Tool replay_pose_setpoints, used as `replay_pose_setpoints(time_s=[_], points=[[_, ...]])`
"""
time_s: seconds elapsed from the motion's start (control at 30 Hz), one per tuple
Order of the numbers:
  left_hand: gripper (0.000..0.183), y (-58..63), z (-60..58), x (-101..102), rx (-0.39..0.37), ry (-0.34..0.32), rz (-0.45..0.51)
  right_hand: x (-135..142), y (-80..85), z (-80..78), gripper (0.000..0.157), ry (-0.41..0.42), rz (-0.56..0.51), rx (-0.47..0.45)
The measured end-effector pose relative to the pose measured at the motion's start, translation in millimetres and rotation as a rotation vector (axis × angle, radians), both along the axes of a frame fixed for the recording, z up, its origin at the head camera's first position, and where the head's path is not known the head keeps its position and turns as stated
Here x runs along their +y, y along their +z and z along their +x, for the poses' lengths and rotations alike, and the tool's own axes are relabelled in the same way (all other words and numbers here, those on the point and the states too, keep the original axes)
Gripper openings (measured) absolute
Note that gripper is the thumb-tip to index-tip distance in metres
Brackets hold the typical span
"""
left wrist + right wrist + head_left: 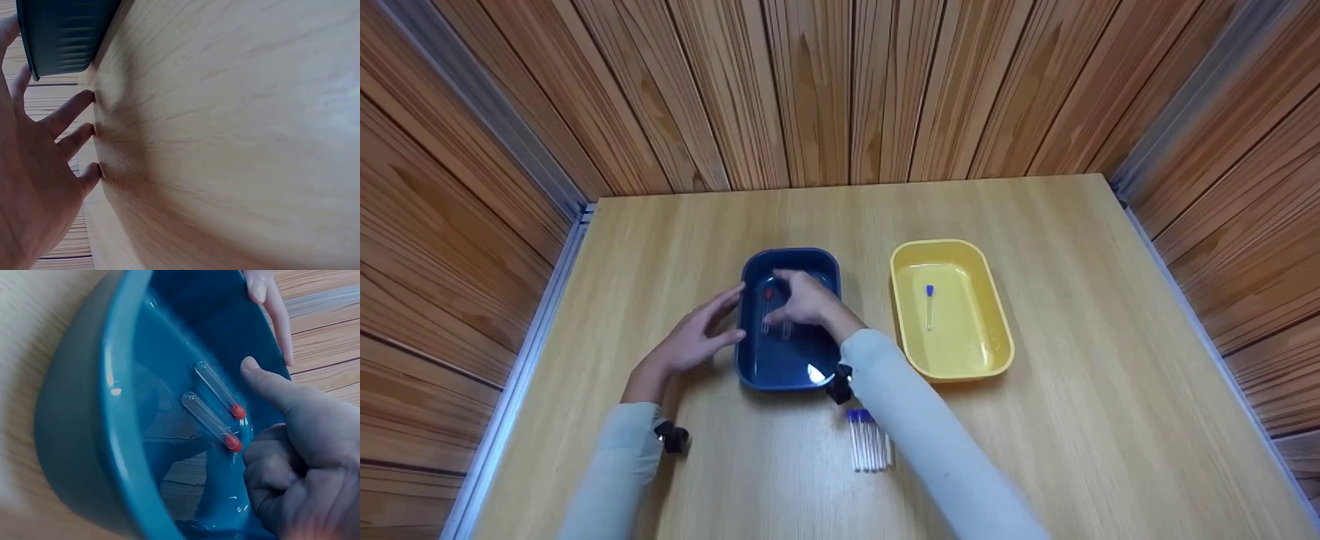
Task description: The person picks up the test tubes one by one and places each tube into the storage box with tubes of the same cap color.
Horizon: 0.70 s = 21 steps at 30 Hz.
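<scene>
My left hand (694, 341) is at the left side of a dark blue tray (780, 373), with its thumb and index finger at the rim. In the left wrist view, the other fingertips of that hand (39, 169) rest against the tabletop. Over the inside of the same tray is my right hand (810, 301), its thumb stretched away from the fingers. Two clear test tubes with red caps, one upper (216, 385) and one lower (209, 419), lie side by side on the tray floor. The right hand (304, 467) is beside their caps, apparently holding nothing.
A yellow tray (960, 367) stands to the right, with one blue-capped test tube (929, 309) in it. Several blue-capped test tubes (868, 442) lie in a row on the table, close to the right forearm. Wood-patterned walls (825, 97) border the table.
</scene>
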<state>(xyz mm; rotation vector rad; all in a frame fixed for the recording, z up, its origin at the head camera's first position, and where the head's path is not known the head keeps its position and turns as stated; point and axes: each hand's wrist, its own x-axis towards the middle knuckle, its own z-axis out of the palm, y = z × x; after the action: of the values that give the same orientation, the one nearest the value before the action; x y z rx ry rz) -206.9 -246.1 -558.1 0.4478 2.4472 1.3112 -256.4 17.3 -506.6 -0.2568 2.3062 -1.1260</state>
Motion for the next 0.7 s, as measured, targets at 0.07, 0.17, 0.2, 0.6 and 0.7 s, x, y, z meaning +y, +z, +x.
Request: replay_pose_setpoints(time_s=[0.07, 0.17, 0.2, 0.6, 0.7], points=[[0.078, 0.3, -0.6, 0, -0.01, -0.001, -0.001, 1, 1.9, 0.6, 0.093, -0.001, 0.009, -0.002], [0.079, 1.0, -0.4, -1, -0.024, -0.004, 0.003, 1, 3.4, 3.3, 0.093, 0.01, 0.011, 0.014], [0.079, 1.2, -0.2, -1, -0.029, 0.001, 0.003, 2, 4.1, 5.0, 0.093, 0.015, 0.009, 0.023], [0.08, 1.7, 0.2, -1, -0.042, 0.015, -0.003, 14, 14.5, 27.5, 0.084, 0.021, 0.003, 0.178], [0.08, 2.8, 0.3, 0, -0.03, 0.01, -0.002, 20, 15.2, 33.9, 0.082, 0.029, -0.006, 0.216]])
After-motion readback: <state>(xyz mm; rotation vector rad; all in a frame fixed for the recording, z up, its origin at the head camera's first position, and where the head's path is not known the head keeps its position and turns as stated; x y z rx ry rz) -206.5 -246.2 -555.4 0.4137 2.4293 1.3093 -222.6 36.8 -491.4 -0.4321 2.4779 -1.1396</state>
